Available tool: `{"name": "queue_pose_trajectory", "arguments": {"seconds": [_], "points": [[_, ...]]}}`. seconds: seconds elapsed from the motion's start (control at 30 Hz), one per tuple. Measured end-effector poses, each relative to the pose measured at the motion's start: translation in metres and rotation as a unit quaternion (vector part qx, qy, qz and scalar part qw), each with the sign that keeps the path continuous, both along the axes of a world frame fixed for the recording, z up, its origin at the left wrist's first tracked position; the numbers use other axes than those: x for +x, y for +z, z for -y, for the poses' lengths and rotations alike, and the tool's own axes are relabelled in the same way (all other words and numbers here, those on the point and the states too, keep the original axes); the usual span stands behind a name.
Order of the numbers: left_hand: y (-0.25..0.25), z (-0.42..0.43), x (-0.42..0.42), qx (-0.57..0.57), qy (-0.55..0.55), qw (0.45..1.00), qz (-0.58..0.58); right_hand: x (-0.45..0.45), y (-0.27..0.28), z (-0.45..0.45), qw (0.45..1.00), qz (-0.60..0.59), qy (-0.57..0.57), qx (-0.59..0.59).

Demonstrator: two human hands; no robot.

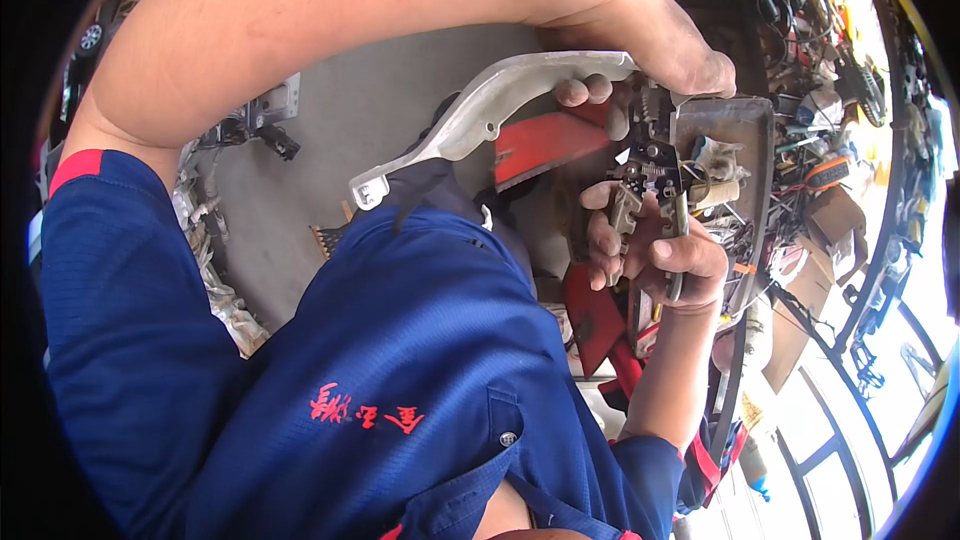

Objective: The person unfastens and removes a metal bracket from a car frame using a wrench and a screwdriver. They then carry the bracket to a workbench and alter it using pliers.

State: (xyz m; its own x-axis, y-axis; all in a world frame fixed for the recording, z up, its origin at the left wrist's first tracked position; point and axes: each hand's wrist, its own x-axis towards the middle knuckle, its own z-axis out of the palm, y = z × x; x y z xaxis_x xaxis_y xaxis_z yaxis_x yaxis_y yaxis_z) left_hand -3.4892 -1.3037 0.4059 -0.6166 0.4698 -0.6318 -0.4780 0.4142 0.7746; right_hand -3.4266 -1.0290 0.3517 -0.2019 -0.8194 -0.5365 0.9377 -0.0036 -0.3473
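A dark pair of automatic wire strippers [655, 155], with small springs and a pivot showing at its head, is held upright between my two hands. My right hand [690, 260] is palm up and wraps its handles, with the fingers on one handle and the thumb on the other. My left hand [690, 70] reaches over from the top and closes around the jaw end; its fingertips show on the left side of the head. Whether a wire sits in the jaws is hidden. A curved grey metal bracket [470, 125] runs from beneath my left wrist toward my lap.
A metal tray [765, 140] with rags and a roll stands right beside my hands. Farther right lies a cluttered heap of tools [820, 170] and cardboard [835, 215]. Red metal panels [545, 145] are below my hands. Grey floor [330, 110] spreads at the left, with plastic wrapping [225, 295].
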Motion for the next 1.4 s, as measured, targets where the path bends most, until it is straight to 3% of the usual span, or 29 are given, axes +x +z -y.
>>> {"name": "queue_pose_trajectory", "arguments": {"seconds": [1.1,1.33,1.4], "points": [[-0.002,-0.010,0.001,-0.018,0.014,1.000,0.003,0.006,-0.001,-0.001,0.997,0.056,-0.003,0.049],[0.003,-0.014,-0.002,-0.042,0.020,0.999,0.009,0.008,-0.008,-0.015,1.000,-0.021,-0.003,-0.022],[0.004,-0.016,-0.002,-0.036,0.039,0.998,0.017,0.012,-0.006,-0.018,0.996,-0.087,-0.010,0.024]]}}
